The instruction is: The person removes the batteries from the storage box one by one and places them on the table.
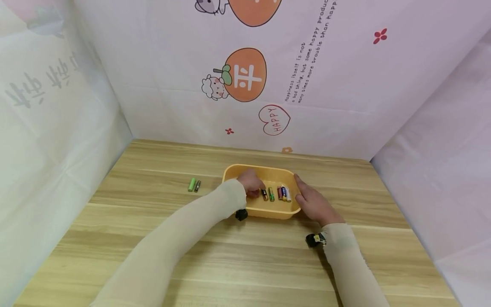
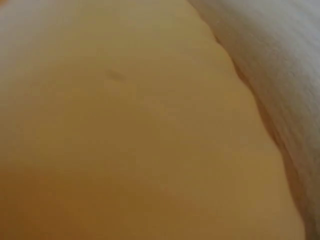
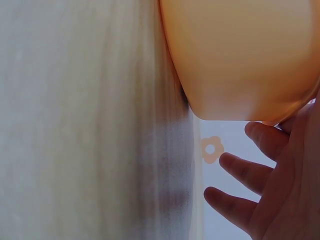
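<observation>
Watching the yellow tray [image 1: 270, 212], we find it flat on the wooden table [image 1: 268, 264], with both our hands at it. Our left hand [image 1: 251, 181] is down inside, fingers bent, a fingertip right at the far end of a black battery [image 1: 264, 195]. Is it gripping that battery or only touching it? We cannot tell — the left wrist view is a yellow blur. Just beside lies a green-and-yellow battery [image 1: 271, 194], and past a gap we have a tight group of batteries [image 1: 284, 193], red, blue and white, all lying side by side. Over at the tray's right end, our right hand [image 1: 313, 202] rests against the wall; its visible fingers [image 3: 245, 172] are spread and nearly straight in the right wrist view, so it looks to be bracing rather than clutching.

Out on the table to the left, a bright green battery [image 1: 192, 184] and a slim dark battery [image 1: 197, 186] lie close together, well apart from our hands.

For good work here, we'd want that right hand firm but light so the tray can't skid, and a small, low touch from the left fingertips — these rounded bodies could easily roll and knock their neighbours askew.
</observation>
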Available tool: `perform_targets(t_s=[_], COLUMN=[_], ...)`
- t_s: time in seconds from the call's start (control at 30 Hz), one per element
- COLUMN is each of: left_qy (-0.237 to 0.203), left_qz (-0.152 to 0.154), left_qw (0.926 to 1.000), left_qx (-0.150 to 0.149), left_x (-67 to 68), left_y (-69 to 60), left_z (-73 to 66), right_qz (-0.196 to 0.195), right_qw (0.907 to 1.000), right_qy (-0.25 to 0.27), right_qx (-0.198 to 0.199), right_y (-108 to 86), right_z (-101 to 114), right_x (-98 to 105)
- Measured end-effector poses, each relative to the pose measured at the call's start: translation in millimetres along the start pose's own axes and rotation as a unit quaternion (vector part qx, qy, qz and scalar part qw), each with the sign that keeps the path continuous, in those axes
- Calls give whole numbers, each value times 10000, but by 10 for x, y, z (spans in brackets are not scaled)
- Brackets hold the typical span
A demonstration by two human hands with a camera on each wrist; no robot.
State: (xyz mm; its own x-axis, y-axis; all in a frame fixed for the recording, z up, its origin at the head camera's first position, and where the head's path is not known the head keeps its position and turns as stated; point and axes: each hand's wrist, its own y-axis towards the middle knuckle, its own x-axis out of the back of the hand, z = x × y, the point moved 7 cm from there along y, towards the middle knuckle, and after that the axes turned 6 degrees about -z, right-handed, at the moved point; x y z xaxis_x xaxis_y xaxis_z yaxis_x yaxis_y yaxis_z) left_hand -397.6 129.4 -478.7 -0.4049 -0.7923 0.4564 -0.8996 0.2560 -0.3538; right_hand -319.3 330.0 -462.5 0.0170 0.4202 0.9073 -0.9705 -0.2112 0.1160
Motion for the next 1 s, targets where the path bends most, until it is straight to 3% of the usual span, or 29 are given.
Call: perform_targets(t_s=[0.33, 0.63, 0.83, 1.0], left_qy=[439, 1160, 1200, 1357], left_qz=[-12, 65, 188, 179], left_qw=[9990, 9924, 9921, 9898], left_qx=[-38, -410, -306, -406], left_x=[-52, -49, -40, -10], left_y=[65, 43, 31, -7], left_z=[17, 2, 37, 21], right_qz=[36, -4, 42, 53], right_qw=[10000, 10000, 10000, 10000], right_qy=[16, 21, 16, 11], right_qx=[28, 30, 63, 69], right_y=[8, -8, -16, -12], right_z=[9, -12, 10, 8], right_x=[19, 14, 15, 13])
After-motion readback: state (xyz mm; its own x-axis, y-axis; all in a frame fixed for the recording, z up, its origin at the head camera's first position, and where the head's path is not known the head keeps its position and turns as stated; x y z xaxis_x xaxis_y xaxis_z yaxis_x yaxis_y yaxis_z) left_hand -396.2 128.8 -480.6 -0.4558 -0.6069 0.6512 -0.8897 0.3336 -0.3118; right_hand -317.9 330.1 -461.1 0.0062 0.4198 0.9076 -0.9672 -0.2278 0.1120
